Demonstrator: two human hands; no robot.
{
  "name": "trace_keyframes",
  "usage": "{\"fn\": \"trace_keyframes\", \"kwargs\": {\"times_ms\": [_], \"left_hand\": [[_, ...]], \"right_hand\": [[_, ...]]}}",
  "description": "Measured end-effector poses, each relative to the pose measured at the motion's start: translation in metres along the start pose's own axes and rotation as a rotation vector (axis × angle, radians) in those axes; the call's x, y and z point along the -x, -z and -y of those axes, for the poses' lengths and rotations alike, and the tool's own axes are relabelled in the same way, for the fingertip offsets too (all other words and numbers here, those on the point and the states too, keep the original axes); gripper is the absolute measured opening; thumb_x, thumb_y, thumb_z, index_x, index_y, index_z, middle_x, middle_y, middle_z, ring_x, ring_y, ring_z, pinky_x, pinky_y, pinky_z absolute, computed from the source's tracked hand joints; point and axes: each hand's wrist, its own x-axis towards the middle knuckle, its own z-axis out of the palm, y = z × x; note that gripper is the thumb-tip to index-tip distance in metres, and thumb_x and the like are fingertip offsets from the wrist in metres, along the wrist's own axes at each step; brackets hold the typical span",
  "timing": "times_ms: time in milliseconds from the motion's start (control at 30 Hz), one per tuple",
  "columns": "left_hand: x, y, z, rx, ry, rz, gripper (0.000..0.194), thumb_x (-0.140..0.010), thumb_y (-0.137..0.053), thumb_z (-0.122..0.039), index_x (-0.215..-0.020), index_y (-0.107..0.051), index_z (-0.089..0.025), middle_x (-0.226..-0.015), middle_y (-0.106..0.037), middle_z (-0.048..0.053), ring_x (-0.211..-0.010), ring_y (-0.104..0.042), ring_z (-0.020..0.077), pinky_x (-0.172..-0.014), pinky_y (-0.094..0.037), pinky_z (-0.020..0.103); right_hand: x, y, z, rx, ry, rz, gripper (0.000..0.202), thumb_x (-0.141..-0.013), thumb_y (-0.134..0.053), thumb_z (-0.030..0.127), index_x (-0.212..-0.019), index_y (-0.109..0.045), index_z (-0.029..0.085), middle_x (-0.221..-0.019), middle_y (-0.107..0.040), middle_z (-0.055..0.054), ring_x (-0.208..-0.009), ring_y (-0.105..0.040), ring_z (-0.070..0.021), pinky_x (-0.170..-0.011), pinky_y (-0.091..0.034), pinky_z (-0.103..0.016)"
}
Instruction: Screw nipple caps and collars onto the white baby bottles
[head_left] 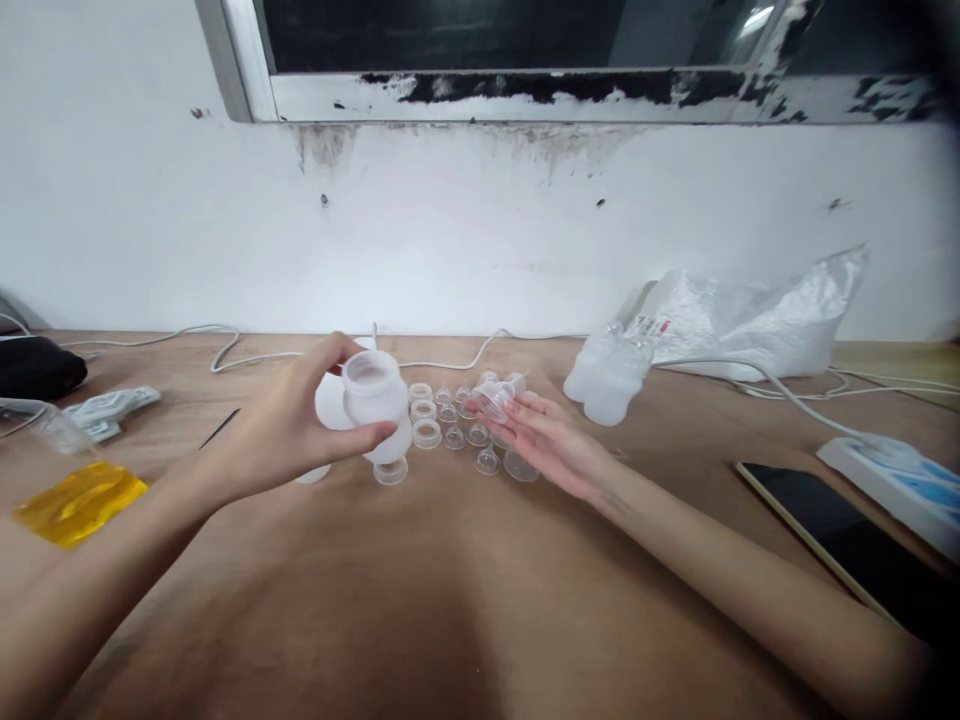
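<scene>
My left hand (322,420) is wrapped round a frosted white baby bottle (373,395) and holds it upright above the table, its wide neck uncovered. My right hand (551,435), fingers stretched out and thumb on top, holds a clear bottle top (495,400) with a round rim; its exact kind is hard to make out. Between the hands lie several clear collar rings (426,432) and several clear bottle nipples (477,434), set out in rows. One more ring (391,471) sits under the held bottle. A clear round piece (521,464) is partly hidden below my right fingers.
More frosted bottles (609,372) lie in front of a silvery plastic bag (757,310) at the back right. A phone (840,545) and a white power strip (900,480) are at right. Cables run along the wall. A yellow packet (81,503) lies at left.
</scene>
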Motion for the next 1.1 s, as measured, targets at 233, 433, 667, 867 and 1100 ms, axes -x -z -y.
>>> {"fn": "trace_keyframes", "kwargs": {"times_ms": [233, 433, 667, 867, 1100], "left_hand": [[-0.013, -0.060, 0.004, 0.848, 0.187, 0.362, 0.041, -0.065, -0.065, -0.022, -0.101, -0.048, -0.017, -0.104, -0.056, 0.005, -0.096, -0.055, 0.0190, -0.083, -0.044, 0.034], [-0.010, -0.087, 0.015, 0.915, 0.328, 0.319, 0.047, -0.057, -0.072, -0.020, -0.096, -0.045, -0.016, -0.096, -0.057, 0.004, -0.093, -0.056, 0.0193, -0.081, -0.045, 0.034], [-0.010, -0.084, 0.014, 0.913, 0.355, 0.315, 0.046, -0.057, -0.071, -0.020, -0.095, -0.046, -0.015, -0.097, -0.058, 0.006, -0.094, -0.056, 0.0207, -0.082, -0.044, 0.036], [-0.010, -0.079, 0.010, 0.866, 0.290, 0.288, 0.044, -0.061, -0.068, -0.023, -0.100, -0.048, -0.014, -0.102, -0.058, 0.008, -0.097, -0.054, 0.0216, -0.085, -0.042, 0.037], [-0.014, -0.071, 0.003, 0.731, 0.136, 0.325, 0.040, -0.070, -0.061, -0.029, -0.106, -0.050, -0.016, -0.107, -0.056, 0.008, -0.100, -0.052, 0.0206, -0.086, -0.041, 0.035]], "right_hand": [[0.001, 0.005, -0.005, 0.018, 0.028, -0.056, 0.009, -0.067, -0.066, 0.024, -0.075, -0.064, 0.021, -0.089, -0.061, -0.002, -0.088, -0.053, -0.0146, -0.073, -0.043, -0.025], [0.002, 0.009, -0.011, -0.019, 0.018, -0.045, 0.007, -0.066, -0.067, 0.020, -0.072, -0.063, 0.020, -0.081, -0.058, 0.000, -0.079, -0.051, -0.0113, -0.071, -0.041, -0.024], [0.003, 0.004, -0.009, 0.007, 0.035, -0.047, 0.010, -0.066, -0.067, 0.022, -0.074, -0.063, 0.019, -0.083, -0.058, -0.001, -0.078, -0.051, -0.0114, -0.070, -0.041, -0.024], [0.003, 0.002, -0.004, 0.101, 0.093, -0.040, 0.017, -0.067, -0.066, 0.024, -0.083, -0.064, 0.021, -0.090, -0.061, -0.002, -0.083, -0.053, -0.0129, -0.075, -0.041, -0.026], [0.001, -0.008, -0.002, 0.210, 0.112, 0.002, 0.030, -0.062, -0.069, 0.022, -0.091, -0.063, 0.024, -0.108, -0.058, -0.002, -0.100, -0.051, -0.0165, -0.090, -0.037, -0.032]]}}
